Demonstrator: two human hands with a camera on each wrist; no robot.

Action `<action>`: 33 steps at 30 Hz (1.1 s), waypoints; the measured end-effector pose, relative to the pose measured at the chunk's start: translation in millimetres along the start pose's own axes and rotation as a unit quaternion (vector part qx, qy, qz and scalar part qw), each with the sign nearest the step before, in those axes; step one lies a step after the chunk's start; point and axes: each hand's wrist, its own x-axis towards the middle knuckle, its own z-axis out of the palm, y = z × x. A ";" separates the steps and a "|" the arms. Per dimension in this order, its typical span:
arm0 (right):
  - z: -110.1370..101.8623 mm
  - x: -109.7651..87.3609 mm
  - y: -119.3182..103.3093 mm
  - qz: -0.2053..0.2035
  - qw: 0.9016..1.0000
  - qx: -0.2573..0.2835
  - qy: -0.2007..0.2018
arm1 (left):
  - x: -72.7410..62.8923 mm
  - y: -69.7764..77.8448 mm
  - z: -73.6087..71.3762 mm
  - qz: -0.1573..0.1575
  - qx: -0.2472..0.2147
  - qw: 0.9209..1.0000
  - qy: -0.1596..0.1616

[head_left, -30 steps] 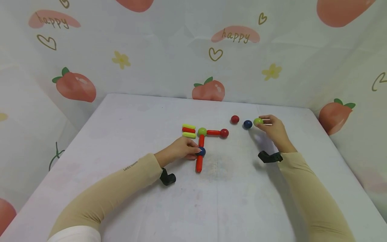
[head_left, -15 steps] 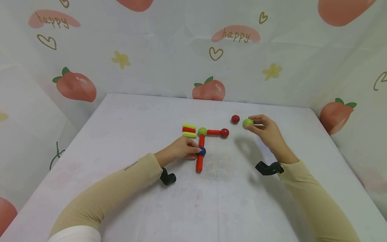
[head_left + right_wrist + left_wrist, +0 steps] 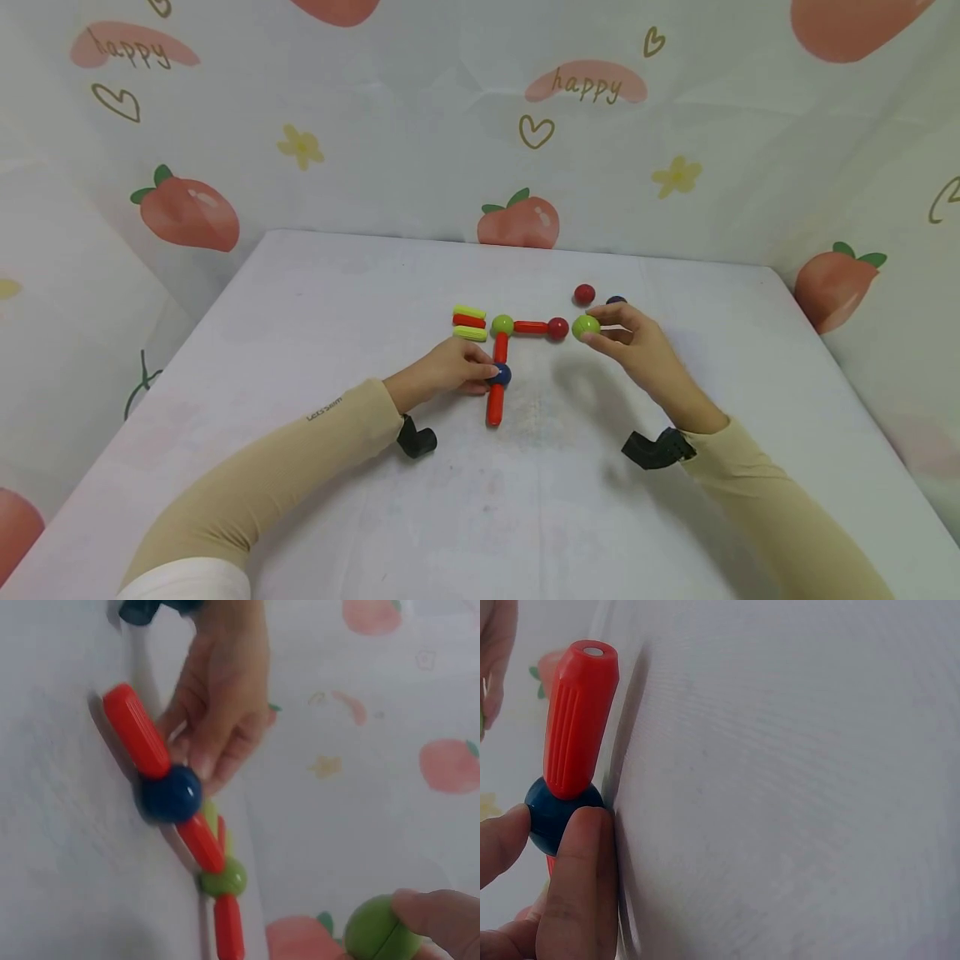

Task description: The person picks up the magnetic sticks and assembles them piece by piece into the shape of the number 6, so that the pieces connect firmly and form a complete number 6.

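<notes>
My left hand (image 3: 454, 367): pinching the joined blue ball (image 3: 504, 375), a near red rod (image 3: 495, 406) and far red rod (image 3: 501, 347) on either side!
My right hand (image 3: 639, 342): well apart from the left, clamped on the held green ball (image 3: 584, 327), just beside the joined red ball (image 3: 557, 328)!
Corner: joined green ball (image 3: 502, 325), linked to red by a side rod (image 3: 530, 327).
Loose pieces: two yellow rods (image 3: 470, 333) flank a loose red rod (image 3: 469, 322), left of the corner.

left hand (image 3: 448, 367): pinching, lower | right hand (image 3: 637, 340): pinching, raised | arms (image 3: 300, 458): extended forward
</notes>
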 end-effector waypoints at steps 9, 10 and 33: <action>33.1 -13.2 -2.3 -0.030 0.998 0.014 -0.060 | -1.8 1.7 0.5 0.002 -0.001 1.000 -0.003; 37.2 -14.6 -2.4 -0.035 0.997 0.017 -0.069 | -2.0 1.6 0.4 0.003 0.000 1.000 -0.003; 88.7 -37.1 4.8 -0.052 0.979 0.048 -0.191 | -1.7 0.2 -0.4 0.012 0.002 1.000 -0.004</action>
